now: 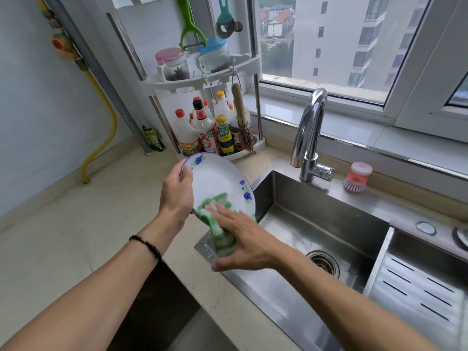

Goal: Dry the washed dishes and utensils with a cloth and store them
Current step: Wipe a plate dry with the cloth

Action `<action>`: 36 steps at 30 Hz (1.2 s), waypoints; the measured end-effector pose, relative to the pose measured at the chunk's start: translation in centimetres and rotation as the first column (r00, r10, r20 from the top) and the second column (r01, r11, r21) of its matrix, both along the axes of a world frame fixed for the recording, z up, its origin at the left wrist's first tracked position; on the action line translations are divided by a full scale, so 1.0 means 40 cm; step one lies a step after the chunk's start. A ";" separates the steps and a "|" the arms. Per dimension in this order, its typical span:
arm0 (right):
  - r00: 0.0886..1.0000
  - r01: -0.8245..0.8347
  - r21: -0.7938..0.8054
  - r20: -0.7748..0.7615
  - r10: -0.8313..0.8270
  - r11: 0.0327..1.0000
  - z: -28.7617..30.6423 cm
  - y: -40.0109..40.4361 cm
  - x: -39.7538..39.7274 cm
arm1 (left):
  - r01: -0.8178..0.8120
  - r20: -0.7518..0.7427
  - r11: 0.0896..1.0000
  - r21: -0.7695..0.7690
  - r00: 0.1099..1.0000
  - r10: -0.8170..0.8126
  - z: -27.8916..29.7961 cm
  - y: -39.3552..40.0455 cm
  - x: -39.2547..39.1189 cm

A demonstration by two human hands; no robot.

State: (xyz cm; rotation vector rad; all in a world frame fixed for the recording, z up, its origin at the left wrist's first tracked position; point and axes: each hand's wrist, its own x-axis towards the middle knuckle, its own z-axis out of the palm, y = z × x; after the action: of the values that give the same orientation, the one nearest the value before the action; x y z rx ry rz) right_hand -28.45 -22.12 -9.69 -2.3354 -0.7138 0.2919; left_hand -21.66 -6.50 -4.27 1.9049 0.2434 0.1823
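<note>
Drying step in hand: the left hand (177,191) grips the plate (217,181) by its rim, tilted just above the sink's (316,216) left edge, while the right hand (243,239), fingers straight, presses the cloth (220,224) to its lower face. Next, judged: wipe the remaining face and back, then store.

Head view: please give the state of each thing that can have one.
plate: tilted, held off the counter
left hand: grips the plate's rim
right hand: presses the cloth on the plate
cloth: bunched
faucet: off
</note>
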 end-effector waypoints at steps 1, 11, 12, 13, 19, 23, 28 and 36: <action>1.000 0.010 -0.048 0.004 -0.010 0.999 -0.012 -0.016 0.012 | 0.025 -0.013 1.000 0.005 1.000 -0.025 0.002 0.003 -0.003; 0.986 0.093 -0.176 0.151 -0.067 0.980 -0.012 -0.027 0.025 | 0.010 -0.018 1.000 -0.010 1.000 -0.011 0.027 0.012 0.003; 0.985 0.123 -0.206 0.144 -0.094 0.971 -0.011 -0.028 0.030 | -0.003 -0.009 1.000 -0.016 1.000 0.002 0.027 0.008 0.004; 0.987 0.125 -0.186 0.128 -0.102 0.975 -0.003 -0.014 0.028 | -0.030 0.002 0.999 -0.021 1.000 0.030 0.029 0.004 0.005; 0.971 0.049 -0.064 0.238 -0.033 0.997 0.004 -0.029 0.020 | -0.055 -0.162 0.988 -0.145 0.986 0.031 0.037 0.041 0.000; 0.865 0.143 -0.191 0.500 -0.029 0.971 -0.018 -0.077 0.046 | -0.019 -0.407 0.934 -0.358 0.903 -0.137 0.057 0.099 0.013; 0.742 0.384 -0.086 0.622 -0.251 0.919 -0.014 0.005 0.050 | -0.010 -0.358 0.921 -0.389 0.923 -0.141 0.061 0.083 -0.018; 0.840 0.284 0.200 0.420 -0.344 0.938 0.015 0.112 0.012 | -0.124 -0.046 0.938 -0.324 0.992 0.115 0.010 -0.015 -0.056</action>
State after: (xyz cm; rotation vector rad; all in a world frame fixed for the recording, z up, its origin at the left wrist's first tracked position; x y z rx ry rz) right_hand -27.98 -17.65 -9.10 -2.3636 -0.5209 -0.4495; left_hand -23.90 -7.09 -3.89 1.5638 0.3842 0.1857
